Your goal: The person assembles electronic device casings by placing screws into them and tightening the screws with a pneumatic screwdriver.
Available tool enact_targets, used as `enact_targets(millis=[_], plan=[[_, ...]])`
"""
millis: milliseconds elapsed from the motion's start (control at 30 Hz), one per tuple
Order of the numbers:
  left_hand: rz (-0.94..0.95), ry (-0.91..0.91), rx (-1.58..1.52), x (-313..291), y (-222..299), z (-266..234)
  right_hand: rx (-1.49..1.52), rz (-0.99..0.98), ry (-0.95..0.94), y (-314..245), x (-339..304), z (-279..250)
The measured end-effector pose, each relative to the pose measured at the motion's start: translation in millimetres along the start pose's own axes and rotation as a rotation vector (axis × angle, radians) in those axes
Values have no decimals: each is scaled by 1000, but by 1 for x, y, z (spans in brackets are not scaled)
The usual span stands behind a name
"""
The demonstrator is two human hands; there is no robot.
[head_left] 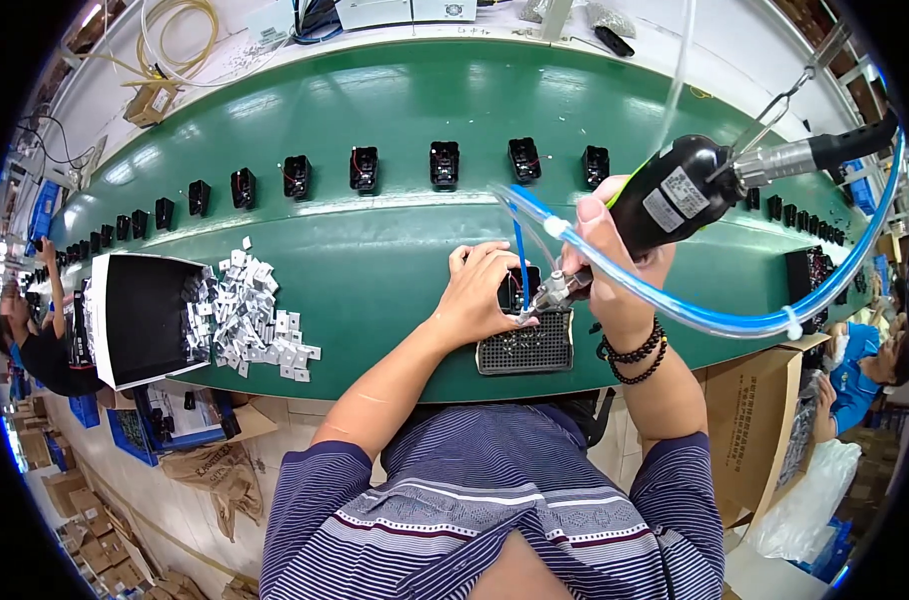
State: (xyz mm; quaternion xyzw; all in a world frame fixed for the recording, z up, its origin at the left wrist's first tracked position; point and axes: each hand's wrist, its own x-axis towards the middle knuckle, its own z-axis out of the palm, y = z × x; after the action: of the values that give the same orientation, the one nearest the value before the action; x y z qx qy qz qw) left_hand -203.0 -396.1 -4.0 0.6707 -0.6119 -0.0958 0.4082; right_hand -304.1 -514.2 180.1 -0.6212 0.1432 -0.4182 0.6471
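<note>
My right hand (620,270) is wrapped round a black power screwdriver (680,195) that hangs from a metal hook, with blue and clear tubes beside it. The driver's metal nose points down and left, toward a small black plastic housing (513,292). Closed on that housing from the left is my left hand (478,290), its thumb close to the driver's tip. Where the tip meets the housing is too small to make out. Directly in front of the housing lies a dark perforated screw tray (525,360) with small bits on it.
More black housings (364,168) stand in a long curved row across the green bench (375,100). Left of me, small silvery metal plates (255,320) spill from a white box (155,375). A large carton (730,420) stands at right. Co-workers (865,365) sit at both sides.
</note>
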Motion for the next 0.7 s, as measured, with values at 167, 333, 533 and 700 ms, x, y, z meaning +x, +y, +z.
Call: enact_targets(millis=[167, 333, 533, 700], plan=[[-7, 16, -23, 0, 0, 1, -33, 10, 34, 1, -5, -1], [7, 47, -14, 1, 7, -5, -44, 1, 41, 1, -7, 0], [16, 31, -1, 2, 7, -11, -55, 27, 20, 7, -8, -1], [-20, -33, 36, 12, 20, -17, -44, 7, 38, -17, 4, -5]])
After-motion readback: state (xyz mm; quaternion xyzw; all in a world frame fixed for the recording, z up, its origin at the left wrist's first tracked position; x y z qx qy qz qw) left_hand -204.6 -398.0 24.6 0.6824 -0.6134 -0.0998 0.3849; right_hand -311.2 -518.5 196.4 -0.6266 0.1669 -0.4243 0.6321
